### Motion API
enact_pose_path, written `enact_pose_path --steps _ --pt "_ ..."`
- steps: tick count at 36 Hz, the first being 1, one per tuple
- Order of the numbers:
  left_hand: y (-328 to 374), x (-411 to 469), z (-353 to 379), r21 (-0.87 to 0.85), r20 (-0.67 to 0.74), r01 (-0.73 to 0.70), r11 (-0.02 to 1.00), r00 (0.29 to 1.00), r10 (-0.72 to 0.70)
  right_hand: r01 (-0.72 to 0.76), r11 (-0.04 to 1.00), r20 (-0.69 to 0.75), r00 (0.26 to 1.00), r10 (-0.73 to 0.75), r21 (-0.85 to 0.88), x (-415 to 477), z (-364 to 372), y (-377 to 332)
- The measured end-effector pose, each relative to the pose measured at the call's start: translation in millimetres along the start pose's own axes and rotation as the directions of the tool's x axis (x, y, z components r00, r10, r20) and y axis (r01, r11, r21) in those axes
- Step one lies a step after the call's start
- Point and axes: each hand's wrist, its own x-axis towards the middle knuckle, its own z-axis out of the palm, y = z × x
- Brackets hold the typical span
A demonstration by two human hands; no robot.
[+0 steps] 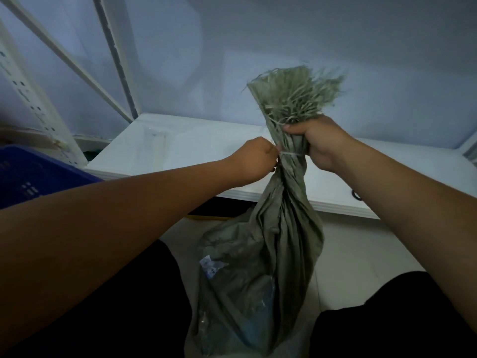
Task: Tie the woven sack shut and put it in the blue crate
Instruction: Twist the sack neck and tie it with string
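Note:
A grey-green woven sack [258, 267] stands on the floor between my knees, its neck twisted and gathered. The frayed open end [294, 91] fans out above my right hand [315, 140], which grips the neck just above a thin white tie [291, 154] wrapped around it. My left hand [255, 161] is closed at the left side of the neck, pinching the tie's end. Something blue and white shows faintly through the sack's lower part. The blue crate [28, 174] sits at the far left, partly cut off by the frame edge.
A low white shelf board [167, 148] runs across behind the sack, against a pale wall. White metal rack uprights [38, 99] stand at the left behind the crate. A small black ring [357, 195] lies on the board's right part. Light floor tiles lie around the sack.

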Motion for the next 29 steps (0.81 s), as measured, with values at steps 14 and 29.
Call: enact_pose_path --steps 14,29 --pt "0.9 2.9 1.9 0.304 0.038 -0.041 0.952 0.999 0.031 0.129 0.942 -0.135 0.987 -0.091 0.310 -9.1 11.0 -7.2" --pt "-2.1 3.6 6.8 0.581 0.238 -0.147 0.800 0.971 0.005 0.219 0.782 -0.371 0.929 0.016 0.583 -2.7 12.0 -12.7"
